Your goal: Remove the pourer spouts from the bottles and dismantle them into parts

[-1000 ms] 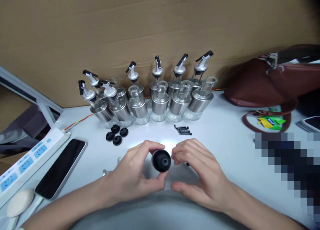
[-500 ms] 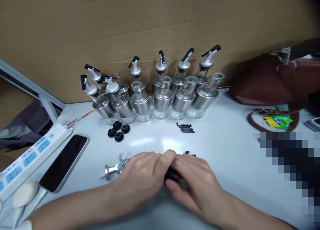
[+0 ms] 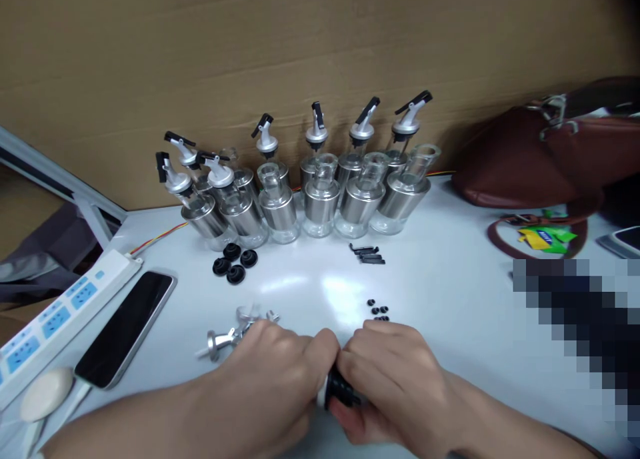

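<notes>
Lower centre of frame: I hold a black stopper point(image 3: 341, 386) sideways, partly hidden, its pale rim point(image 3: 323, 393) facing left.

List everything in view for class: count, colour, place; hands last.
Bottles: 12, clear-silver, back
Pourers: 7, silver-black, on bottles
Stoppers: 4, black, before left bottles
Levers: several, black, before right bottles
Plugs: several, black, middle
Pourer parts: several, silver, front left
Held part: 1, black-white, front
Power strip: 1, white-blue, left
Phone: 1, black, left
Oval object: 1, cream, left
Wires: several, red, yellow, white, mostly left
Bag: 1, reddish-brown, right
Packets: at least 1, yellow-green, right
Device: 1, grey, right edge
Table: 1, white, below
Cardboard: 1, brown, behind
Frame: 1, grey, left
Cloth: 1, grey, left
Left hand: 1, bare, holding part
Right hand: 1, bare, holding part
</notes>
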`<state>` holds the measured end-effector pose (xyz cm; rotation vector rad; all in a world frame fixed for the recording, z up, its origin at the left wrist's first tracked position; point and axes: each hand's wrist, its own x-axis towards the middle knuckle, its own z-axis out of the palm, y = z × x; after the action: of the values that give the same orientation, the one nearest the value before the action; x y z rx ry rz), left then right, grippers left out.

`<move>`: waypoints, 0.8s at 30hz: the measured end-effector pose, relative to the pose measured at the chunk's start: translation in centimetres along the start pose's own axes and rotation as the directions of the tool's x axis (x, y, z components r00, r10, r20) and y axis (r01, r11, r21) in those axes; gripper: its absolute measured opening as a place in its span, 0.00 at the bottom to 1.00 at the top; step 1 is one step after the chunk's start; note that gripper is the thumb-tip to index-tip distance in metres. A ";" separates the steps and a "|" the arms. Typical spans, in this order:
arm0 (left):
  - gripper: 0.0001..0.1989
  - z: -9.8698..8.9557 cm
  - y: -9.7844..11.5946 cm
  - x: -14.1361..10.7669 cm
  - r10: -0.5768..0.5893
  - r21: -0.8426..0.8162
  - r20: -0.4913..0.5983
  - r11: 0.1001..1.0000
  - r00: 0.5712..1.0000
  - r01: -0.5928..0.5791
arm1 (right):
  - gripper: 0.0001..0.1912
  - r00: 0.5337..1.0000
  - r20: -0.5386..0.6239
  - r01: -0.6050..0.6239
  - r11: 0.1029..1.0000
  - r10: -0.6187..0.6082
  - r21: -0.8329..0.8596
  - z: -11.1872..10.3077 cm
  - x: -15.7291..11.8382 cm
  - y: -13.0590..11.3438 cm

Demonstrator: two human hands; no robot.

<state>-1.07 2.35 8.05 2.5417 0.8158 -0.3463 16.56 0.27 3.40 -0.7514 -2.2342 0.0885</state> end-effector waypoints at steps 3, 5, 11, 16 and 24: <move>0.13 -0.9 0.0 -0.4 0.013 -0.053 0.008 0.999 1.000 -0.013 | 0.20 0.996 0.032 0.082 0.996 -0.080 -0.045 -0.1 -0.1 -0.2; 0.13 -1.2 -0.1 -0.7 0.023 -0.077 -0.016 0.997 1.000 -0.024 | 0.22 0.991 0.058 0.122 0.990 -0.119 -0.064 -0.4 0.0 -0.4; 0.13 -1.6 -0.3 -1.5 0.016 -0.013 -0.048 1.000 0.999 -0.016 | 0.22 0.979 0.096 0.193 0.972 -0.181 -0.131 -1.2 0.7 -0.5; 0.14 -1.4 0.1 -2.0 -0.010 0.047 -0.069 0.999 0.998 0.013 | 0.19 0.976 0.058 0.217 0.966 -0.211 -0.139 -0.9 0.7 -0.2; 0.10 -2.3 -0.6 -2.6 0.184 0.288 -0.417 0.956 0.890 -0.063 | 0.21 0.996 -0.022 -0.080 0.976 0.086 0.203 -0.2 2.3 -1.4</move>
<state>-3.25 2.58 10.78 2.9662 0.7971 0.1893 14.76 0.35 5.38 -0.7290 -2.1259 0.3378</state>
